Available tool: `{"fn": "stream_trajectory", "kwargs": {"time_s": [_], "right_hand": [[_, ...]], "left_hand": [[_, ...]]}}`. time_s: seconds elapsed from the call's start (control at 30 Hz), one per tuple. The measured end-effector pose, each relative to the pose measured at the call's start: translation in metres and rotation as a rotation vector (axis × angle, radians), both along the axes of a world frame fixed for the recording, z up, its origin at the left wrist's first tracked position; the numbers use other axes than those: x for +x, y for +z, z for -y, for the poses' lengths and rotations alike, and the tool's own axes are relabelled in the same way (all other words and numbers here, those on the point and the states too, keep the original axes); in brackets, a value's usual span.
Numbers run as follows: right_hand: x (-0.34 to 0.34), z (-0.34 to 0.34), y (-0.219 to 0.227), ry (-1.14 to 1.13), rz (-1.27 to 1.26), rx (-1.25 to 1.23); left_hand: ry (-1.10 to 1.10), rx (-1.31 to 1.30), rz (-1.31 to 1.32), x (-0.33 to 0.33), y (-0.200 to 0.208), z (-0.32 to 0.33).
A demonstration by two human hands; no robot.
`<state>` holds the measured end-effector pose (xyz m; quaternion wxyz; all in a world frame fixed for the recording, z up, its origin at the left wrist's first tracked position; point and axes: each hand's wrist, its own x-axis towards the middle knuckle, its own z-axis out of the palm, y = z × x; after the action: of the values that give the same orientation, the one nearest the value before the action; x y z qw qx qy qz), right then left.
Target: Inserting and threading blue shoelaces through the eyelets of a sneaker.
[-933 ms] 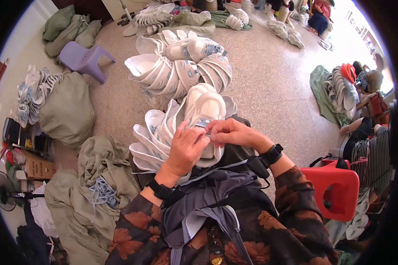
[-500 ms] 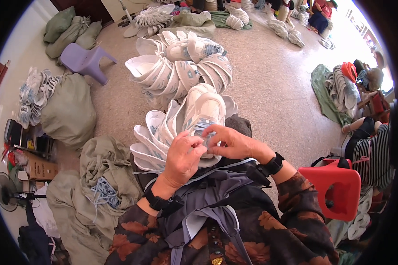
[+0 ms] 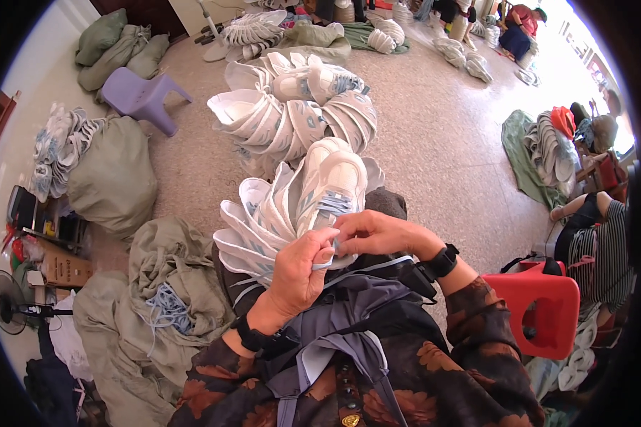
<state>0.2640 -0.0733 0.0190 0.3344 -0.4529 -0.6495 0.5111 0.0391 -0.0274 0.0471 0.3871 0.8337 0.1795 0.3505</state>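
On my lap rests a white and beige shoe upper [image 3: 335, 172], its toe pointing away from me and a light blue shoelace [image 3: 334, 203] crossing its front. My left hand [image 3: 300, 274] is closed at the upper's near end, with a light blue stretch of lace showing at its fingers. Close beside it, my right hand [image 3: 388, 235] has its thumb and fingers bent together against the opening; the fingertips hide what they pinch. More nested white uppers [image 3: 253, 231] fan out to the left of this one. A loose lace end trails across my lap below the hands.
Beyond my lap, a curved row of nested uppers [image 3: 299, 122] lies on the floor. At left are a bundle of blue laces [image 3: 169, 309] on olive cloth [image 3: 114, 334], a stuffed sack [image 3: 114, 178] and a purple chair [image 3: 139, 98]. A red stool [image 3: 538, 302] stands right, near another person.
My left hand has shifted slightly right and down, closing more, and a blue lace end now shows at its fingers. My right hand has lowered a little from the laced part.
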Motion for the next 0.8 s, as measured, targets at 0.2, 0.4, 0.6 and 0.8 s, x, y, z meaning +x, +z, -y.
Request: {"fn": "stream_trajectory", "kwargs": {"time_s": [0.2,0.4,0.6,0.8], "right_hand": [[0.016,0.008,0.02,0.083,0.155,-0.069],[0.061,0.066,0.057,-0.087,0.143,0.072],[0.094,0.135,0.078,-0.567,-0.163,0.118],[0.139,0.187,0.086,-0.749,-0.89,0.308]], "left_hand": [[0.02,-0.077,-0.041,-0.013,-0.003,0.001],[-0.036,-0.555,-0.442,-0.045,-0.051,0.011],[0.09,-1.352,0.036,-0.041,-0.063,0.016],[0.122,-1.572,0.426,-0.027,-0.075,0.014]]}}
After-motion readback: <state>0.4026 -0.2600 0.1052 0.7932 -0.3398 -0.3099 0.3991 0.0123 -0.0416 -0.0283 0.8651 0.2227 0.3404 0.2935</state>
